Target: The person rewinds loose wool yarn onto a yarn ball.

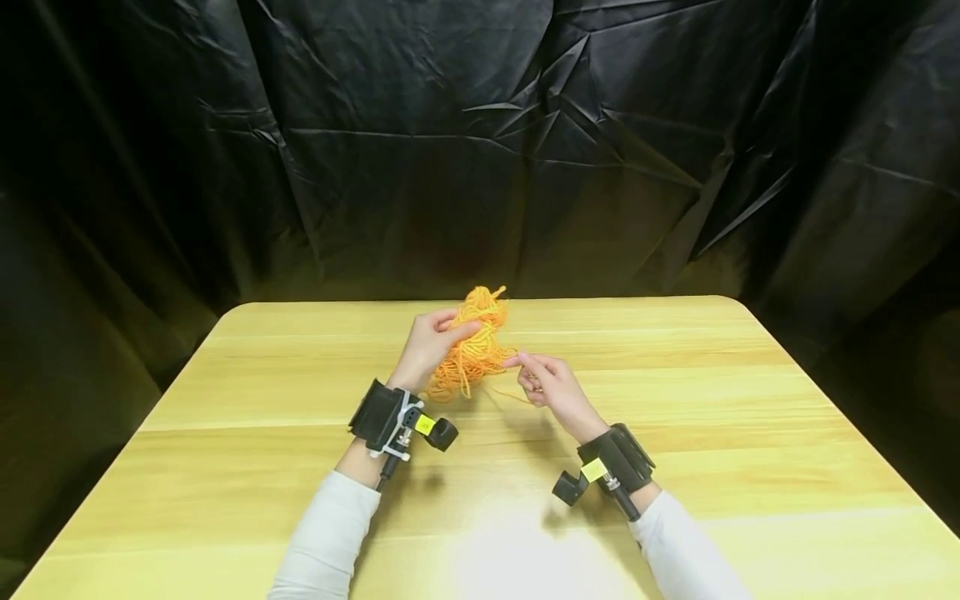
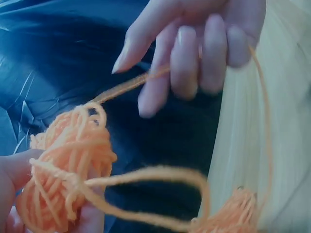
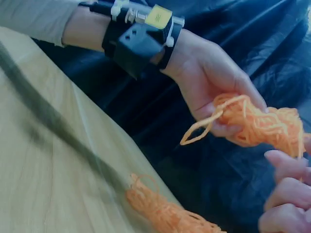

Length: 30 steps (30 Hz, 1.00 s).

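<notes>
White sleeves (image 1: 326,533) reach in from the near side of a pale wooden table (image 1: 750,467). Over its far half, the left hand (image 1: 429,343) grips a bundle of orange yarn (image 1: 483,310), thumb on the near side and fingers closed about it. Just beside it, the right hand (image 1: 551,383) has its lower fingers curled round a thin strand (image 2: 267,111), which runs from the bundle, through the fingers and down to a second heap (image 3: 170,211) lying on the wood. One loose loop (image 3: 201,122) juts from the held yarn. Black bands (image 1: 378,414) wrap both wrists, each bearing a small camera (image 1: 442,435) and a yellow tag (image 1: 424,424). Grain runs side to side across the tabletop in soft yellow bands; its two far corners are rounded, and a white patch of glare (image 1: 517,554) washes out the near middle, between the sleeves. A long, soft shadow (image 3: 73,141) stretches over the boards toward the heap. Glossy black sheeting (image 1: 420,192) hangs behind the table and round both sides, falling in upright folds and crossed by a level crease, its sharpest wrinkles catching the light right of centre, while a dull, yellowish sheen marks the lower part above the table's far edge
</notes>
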Tool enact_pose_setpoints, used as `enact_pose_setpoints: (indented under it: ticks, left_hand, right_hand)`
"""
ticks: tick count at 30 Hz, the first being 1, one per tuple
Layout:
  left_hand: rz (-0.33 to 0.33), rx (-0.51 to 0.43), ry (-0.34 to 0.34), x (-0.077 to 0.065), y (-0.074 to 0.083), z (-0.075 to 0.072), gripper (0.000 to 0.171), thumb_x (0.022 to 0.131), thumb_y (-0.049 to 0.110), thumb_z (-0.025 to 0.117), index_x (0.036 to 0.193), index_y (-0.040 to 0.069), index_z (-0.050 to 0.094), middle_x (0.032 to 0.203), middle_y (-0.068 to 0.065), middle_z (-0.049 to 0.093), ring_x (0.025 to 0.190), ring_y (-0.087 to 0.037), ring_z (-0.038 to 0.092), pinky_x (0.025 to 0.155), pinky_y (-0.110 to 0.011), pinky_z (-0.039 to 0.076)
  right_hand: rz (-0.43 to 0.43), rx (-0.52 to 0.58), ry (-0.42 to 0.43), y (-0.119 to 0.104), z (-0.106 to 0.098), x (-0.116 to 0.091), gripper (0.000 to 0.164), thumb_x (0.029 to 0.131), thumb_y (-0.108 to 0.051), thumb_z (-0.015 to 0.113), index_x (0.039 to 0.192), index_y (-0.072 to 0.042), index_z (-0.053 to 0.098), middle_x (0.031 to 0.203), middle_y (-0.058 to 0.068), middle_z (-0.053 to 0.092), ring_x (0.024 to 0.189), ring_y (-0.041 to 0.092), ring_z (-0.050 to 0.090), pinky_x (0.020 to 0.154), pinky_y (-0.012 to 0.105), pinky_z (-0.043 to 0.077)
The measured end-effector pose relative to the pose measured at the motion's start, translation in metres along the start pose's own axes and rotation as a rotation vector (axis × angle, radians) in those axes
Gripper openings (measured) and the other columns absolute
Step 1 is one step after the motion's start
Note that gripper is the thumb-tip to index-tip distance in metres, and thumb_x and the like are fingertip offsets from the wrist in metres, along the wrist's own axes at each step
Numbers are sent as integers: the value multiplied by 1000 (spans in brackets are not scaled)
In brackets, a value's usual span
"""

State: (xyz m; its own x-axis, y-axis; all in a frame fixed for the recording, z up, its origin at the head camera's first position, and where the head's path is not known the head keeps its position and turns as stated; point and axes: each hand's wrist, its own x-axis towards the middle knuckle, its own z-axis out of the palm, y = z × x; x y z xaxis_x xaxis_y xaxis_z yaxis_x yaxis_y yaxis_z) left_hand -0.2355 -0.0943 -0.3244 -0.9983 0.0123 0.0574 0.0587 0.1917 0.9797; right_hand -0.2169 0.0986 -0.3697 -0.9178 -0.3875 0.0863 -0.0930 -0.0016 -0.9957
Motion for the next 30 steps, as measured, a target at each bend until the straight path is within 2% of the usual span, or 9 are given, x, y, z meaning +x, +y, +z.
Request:
enact_pose_setpoints:
  ticks: [3,7,13,17,19,22,25,28,30]
  left_hand:
    - [-13,-27,37,1,3,-6,28,80,22,66,101,3,61,71,6,58,64,-5,50,57,-19,40]
    - [-14,-103,14,1,6,-9,30,84,24,62,104,2,59,81,-1,62,70,-6,56,62,-18,46]
    - [-14,-195,-72,-1,10,-5,33,87,23,57,112,1,57,94,-7,60,79,-11,54,74,-29,47]
    - [-43,-294,-195,-3,11,-3,35,89,19,54,115,-4,53,88,-3,61,76,-10,58,70,-25,50]
    - [-61,-311,-294,-4,10,-5,34,90,17,53,115,-6,53,86,-2,63,74,-11,59,65,-22,50]
    - [-75,-266,-471,-6,6,-9,33,91,14,50,115,-8,53,87,-3,63,76,-12,59,66,-21,49]
    - [-67,-201,-618,-7,4,-13,31,90,10,50,113,-10,53,87,-3,60,75,-12,55,63,-20,47]
    - [-71,-131,-674,-8,3,-16,32,88,11,54,112,-10,55,87,-3,56,74,-12,51,59,-17,43]
    - [-78,-74,-674,-9,2,-15,32,87,12,57,111,-8,57,88,-4,57,74,-13,51,58,-17,43]
  right_hand:
    - [-64,-18,48,-4,-1,-3,43,93,-33,44,109,5,56,61,-2,31,46,6,27,47,17,24]
    - [-109,-76,76,-7,-1,-3,37,92,-27,48,107,5,59,57,-4,30,46,5,27,45,17,24]
    - [-76,-175,-4,-2,9,-3,29,91,-16,51,105,8,61,53,-5,36,44,4,29,42,16,25]
    - [-57,-199,-126,-2,15,-5,27,91,-13,51,103,8,61,55,-1,40,46,4,32,43,16,27]
    - [-29,-176,-212,1,14,-1,28,90,-13,51,103,10,61,57,0,43,47,4,34,44,16,28]
    - [10,-96,-341,7,6,9,27,89,-12,53,103,10,59,64,2,50,50,5,36,46,18,27]
    - [54,-11,-437,10,-6,18,16,88,-11,53,98,1,60,73,3,56,53,6,40,48,19,29]
    - [100,15,-461,4,-17,24,10,89,-8,48,88,-9,58,73,-1,56,56,6,45,53,18,37]
    - [130,-35,-434,-3,-21,28,14,89,-7,48,88,-8,61,77,-3,58,64,6,52,61,19,43]
